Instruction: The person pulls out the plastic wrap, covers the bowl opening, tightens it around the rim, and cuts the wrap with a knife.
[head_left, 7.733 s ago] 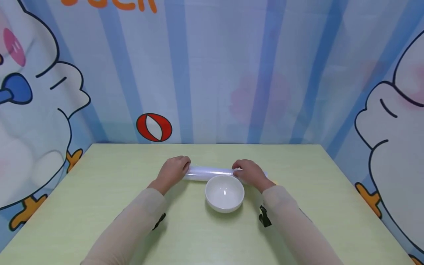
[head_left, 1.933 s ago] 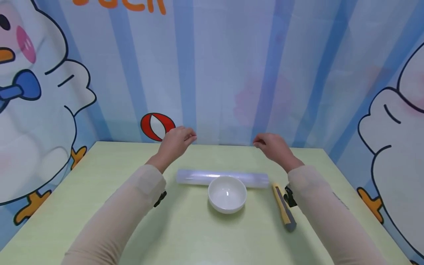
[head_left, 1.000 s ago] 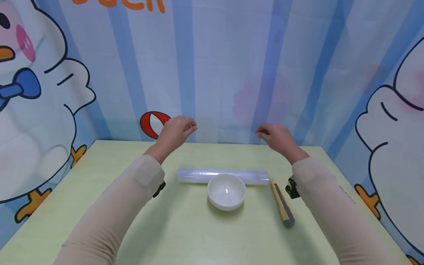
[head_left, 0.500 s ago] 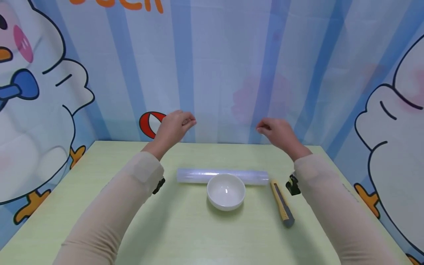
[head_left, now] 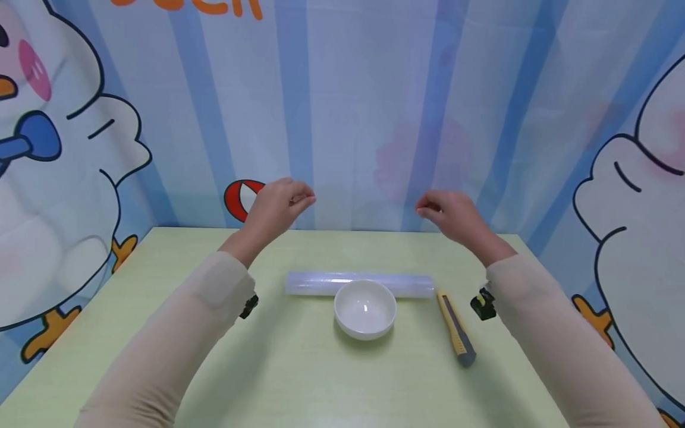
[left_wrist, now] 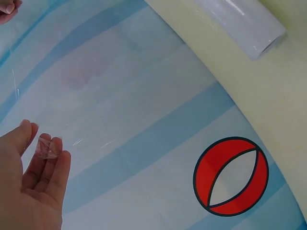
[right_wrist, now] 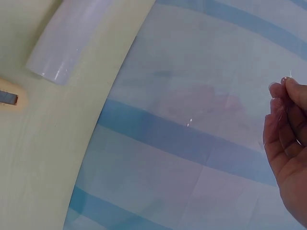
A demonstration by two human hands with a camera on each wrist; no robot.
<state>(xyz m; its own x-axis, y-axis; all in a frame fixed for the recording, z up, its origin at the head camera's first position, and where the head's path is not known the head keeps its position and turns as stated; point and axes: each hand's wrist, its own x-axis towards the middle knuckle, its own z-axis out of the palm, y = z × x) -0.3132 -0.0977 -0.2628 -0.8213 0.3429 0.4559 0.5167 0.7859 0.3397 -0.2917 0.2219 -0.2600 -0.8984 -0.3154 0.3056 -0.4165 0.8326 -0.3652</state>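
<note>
My left hand (head_left: 275,208) and right hand (head_left: 452,217) are raised above the table's far edge, level with each other and apart. In the left wrist view, clear film (left_wrist: 47,149) clings across the left hand's (left_wrist: 36,179) fingers, and thin glints show between the hands. The right hand (right_wrist: 290,143) pinches thumb to fingertip on a barely visible film edge in the right wrist view. Below them lies a roll of clear film (head_left: 316,283), crosswise on the table. A white bowl (head_left: 365,309) stands upright just in front, overlapping the roll in view.
A yellow and grey utility knife (head_left: 456,328) lies right of the bowl, one end near the roll. The pale table (head_left: 299,380) meets a blue striped curtain (head_left: 348,119) with printed ducks and a red ball.
Both hands have left the roll, risen and moved toward the curtain, drifting slightly apart lately. The knife, mostly hidden by the right arm at first, now shows fully.
</note>
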